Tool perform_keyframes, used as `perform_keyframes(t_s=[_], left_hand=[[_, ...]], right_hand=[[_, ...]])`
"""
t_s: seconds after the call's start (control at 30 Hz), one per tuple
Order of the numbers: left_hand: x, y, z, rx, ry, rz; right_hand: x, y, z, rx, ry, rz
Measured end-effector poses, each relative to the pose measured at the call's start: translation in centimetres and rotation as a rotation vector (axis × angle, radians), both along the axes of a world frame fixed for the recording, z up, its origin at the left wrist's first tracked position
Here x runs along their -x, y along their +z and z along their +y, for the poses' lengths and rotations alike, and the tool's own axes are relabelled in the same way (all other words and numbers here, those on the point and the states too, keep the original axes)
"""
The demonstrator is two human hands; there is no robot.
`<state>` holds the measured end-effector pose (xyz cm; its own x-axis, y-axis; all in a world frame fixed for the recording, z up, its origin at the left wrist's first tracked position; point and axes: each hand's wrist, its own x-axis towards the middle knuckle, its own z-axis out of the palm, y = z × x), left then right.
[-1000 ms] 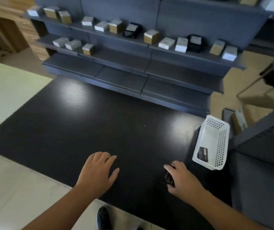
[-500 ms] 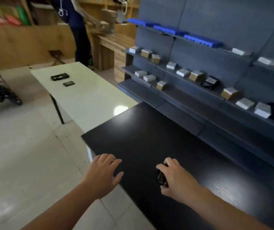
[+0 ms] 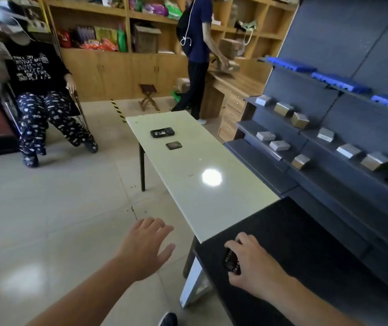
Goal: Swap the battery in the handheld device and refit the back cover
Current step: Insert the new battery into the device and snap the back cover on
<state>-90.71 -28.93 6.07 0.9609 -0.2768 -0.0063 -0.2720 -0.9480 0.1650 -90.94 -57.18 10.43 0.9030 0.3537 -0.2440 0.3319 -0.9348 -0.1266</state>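
My right hand (image 3: 251,262) is shut on a small black battery (image 3: 231,262) just above the near left corner of the black table (image 3: 306,243). My left hand (image 3: 148,245) hovers open over the floor, left of that table, holding nothing. Far off on the pale table (image 3: 200,161) lies the black handheld device (image 3: 162,132) with its back uncovered, and a dark flat piece, perhaps its back cover (image 3: 174,145), rests just in front of it.
Grey shelving (image 3: 329,147) with small boxes runs along the right. One person sits at far left (image 3: 40,90); another stands by the wooden desk (image 3: 197,55). A folding stool (image 3: 149,96) stands on the tiled floor beyond the pale table.
My view has swung left from the black table and white basket toward the pale table. My right hand keeps the battery; my left hand has come off the black table.
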Motion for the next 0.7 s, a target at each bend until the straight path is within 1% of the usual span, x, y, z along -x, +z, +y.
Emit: perform_keyframes(t_s=[0.1, 0.2, 0.3, 0.43, 0.57, 0.7], left_hand=[[-6.0, -0.6, 3.9, -0.033, 0.017, -0.006], [-12.1, -0.3, 7.8, -0.066, 0.04, 0.027], [-17.6, 1.2, 11.7, -0.083, 0.064, 0.002], [-25.9, 2.2, 17.2, -0.081, 0.092, 0.047], [-35.7, 0.8, 21.8, -0.076, 0.058, 0.031], [-46.6, -1.2, 25.4, -0.071, -0.039, 0.012]], right_hand=[[-6.9, -1.7, 4.1, -0.017, 0.035, -0.008], [-14.0, -2.5, 7.9, -0.034, 0.047, -0.01], [-20.8, -2.2, 12.0, -0.033, 0.09, -0.001], [-29.4, -1.1, 17.3, -0.017, 0.113, -0.002], [-38.0, -1.4, 21.9, -0.021, 0.081, -0.027], [-45.7, -2.2, 25.6, -0.002, -0.029, -0.026]])
